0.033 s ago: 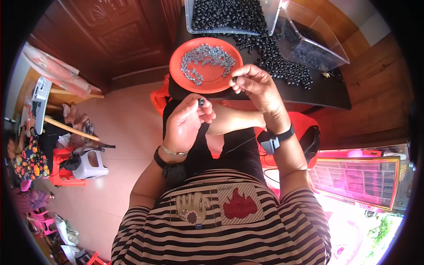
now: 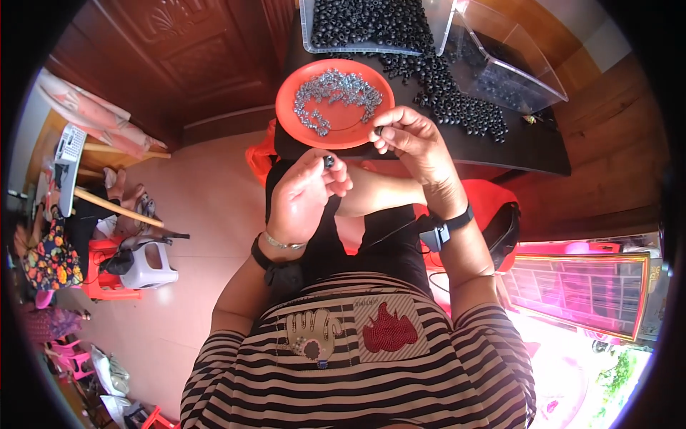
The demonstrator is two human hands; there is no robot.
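My left hand [image 2: 304,196] is raised over my lap, palm turned up. Between its thumb and fingers is a small round black piece [image 2: 328,161] with a shiny, lighter spot on its end. My right hand [image 2: 414,139] pinches another small dark piece [image 2: 379,131] between thumb and forefinger, just off the plate's lower right rim. The orange-red plate [image 2: 291,127] lies by the table's near edge and carries many small silvery metal pieces [image 2: 336,86]. Loose round black pieces [image 2: 457,104], some with a hole showing, are spread on the table right of the plate.
At the back of the dark table [image 2: 532,154] stands a clear bin [image 2: 357,50] full of black pieces. A second clear box [image 2: 529,82] lies to its right. On the left are a pale stool [image 2: 150,268] and another person [image 2: 53,250]. A wooden door [image 2: 207,57] is behind.
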